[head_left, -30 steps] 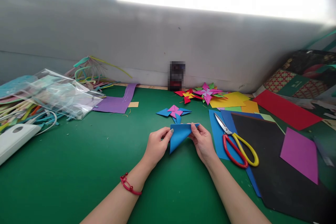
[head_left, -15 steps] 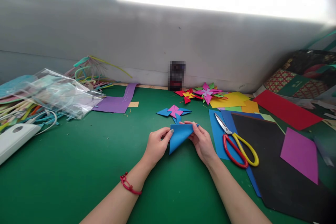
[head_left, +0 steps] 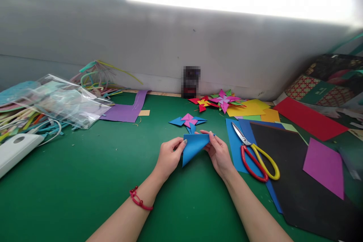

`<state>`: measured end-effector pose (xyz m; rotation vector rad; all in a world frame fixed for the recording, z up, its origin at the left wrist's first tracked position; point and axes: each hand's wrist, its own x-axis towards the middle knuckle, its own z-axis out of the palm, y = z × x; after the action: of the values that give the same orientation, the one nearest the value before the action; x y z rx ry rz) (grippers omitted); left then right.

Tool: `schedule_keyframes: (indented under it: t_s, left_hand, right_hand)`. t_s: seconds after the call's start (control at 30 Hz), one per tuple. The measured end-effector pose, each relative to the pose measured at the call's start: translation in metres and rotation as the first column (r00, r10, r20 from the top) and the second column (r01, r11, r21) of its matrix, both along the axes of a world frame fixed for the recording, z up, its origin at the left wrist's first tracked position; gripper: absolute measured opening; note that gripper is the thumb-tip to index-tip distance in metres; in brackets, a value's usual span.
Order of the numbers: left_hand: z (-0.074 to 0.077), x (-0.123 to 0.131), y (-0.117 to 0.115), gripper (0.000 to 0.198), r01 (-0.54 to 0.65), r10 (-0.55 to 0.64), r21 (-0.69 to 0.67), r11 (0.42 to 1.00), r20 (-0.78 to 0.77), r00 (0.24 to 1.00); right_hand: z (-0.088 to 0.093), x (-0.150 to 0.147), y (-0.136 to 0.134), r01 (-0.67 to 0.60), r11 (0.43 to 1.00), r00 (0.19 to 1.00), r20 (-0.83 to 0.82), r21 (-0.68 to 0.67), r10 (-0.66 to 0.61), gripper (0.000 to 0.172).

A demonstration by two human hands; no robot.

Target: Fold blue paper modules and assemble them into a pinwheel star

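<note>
A blue paper folded into a triangle [head_left: 193, 146] is held just above the green mat [head_left: 85, 174], its point hanging down. My left hand [head_left: 169, 157] pinches its left corner with fingers closed. My right hand [head_left: 219, 152] pinches the right top corner between thumb and fingers. A red cord bracelet sits on my left wrist. Just behind the paper lies a blue and pink paper pinwheel [head_left: 188, 120].
Scissors with red and yellow handles [head_left: 255, 153] lie on blue and black sheets at the right. Purple [head_left: 324, 166], red [head_left: 310, 118] and yellow sheets and more pinwheels [head_left: 222, 100] lie beyond. A plastic bag [head_left: 61, 100], coloured straws and a white box [head_left: 15, 151] are at the left.
My right hand's fingers have shifted slightly along the top right corner of the blue paper, which tilts a little. My left hand has stayed put.
</note>
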<state>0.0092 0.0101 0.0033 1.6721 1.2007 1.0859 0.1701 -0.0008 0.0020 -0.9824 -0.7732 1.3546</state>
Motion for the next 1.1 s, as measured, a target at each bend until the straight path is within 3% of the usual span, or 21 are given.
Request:
schedule_keyframes:
  t_s: [0.77,1.1]
  left_hand:
    - [-0.001,0.0001,-0.0001,0.032,-0.008,0.008,0.003,1.0,0.023,1.0]
    - [-0.0003,-0.0006,-0.0013,0.029,0.004,-0.004,0.025,1.0,0.007,1.0]
  right_hand:
    - [-0.001,0.0008,0.0005,0.063,0.998,0.997,0.049,0.021,-0.064,0.038]
    - [-0.0036,0.003,0.0009,0.035,0.999,0.999,0.003,0.03,-0.035,0.036]
